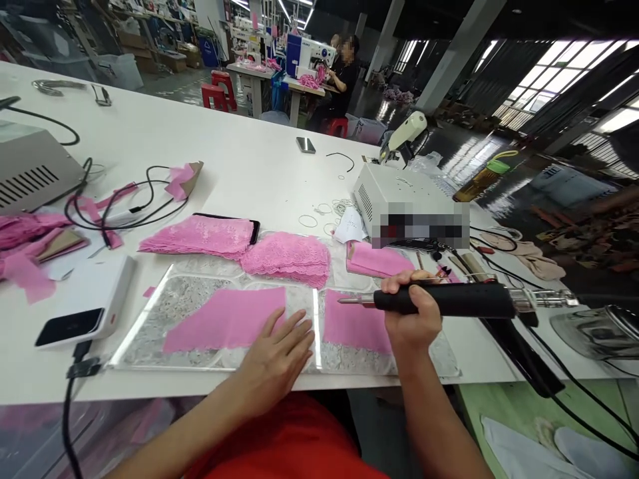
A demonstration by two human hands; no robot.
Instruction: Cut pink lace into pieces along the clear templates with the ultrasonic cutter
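Note:
My right hand [412,313] grips a black-handled hot cutting tool [444,299], held level with its metal tip pointing left above a pink fabric piece [354,326]. My left hand [277,359] lies flat, fingers spread, on the clear plate [150,319] at the right edge of a larger pink fabric piece [224,319]. Both pieces lie on that plate at the table's front edge. Behind the plate sit two stacks of pink lace [200,236] [287,256] and a folded pink piece [374,259].
A white control box [399,199] stands at the right, a grey box [30,166] at the left with black cables [124,213]. A white device [84,309] sits at front left. A phone [305,144] lies farther back. A person [342,73] sits at distant sewing tables.

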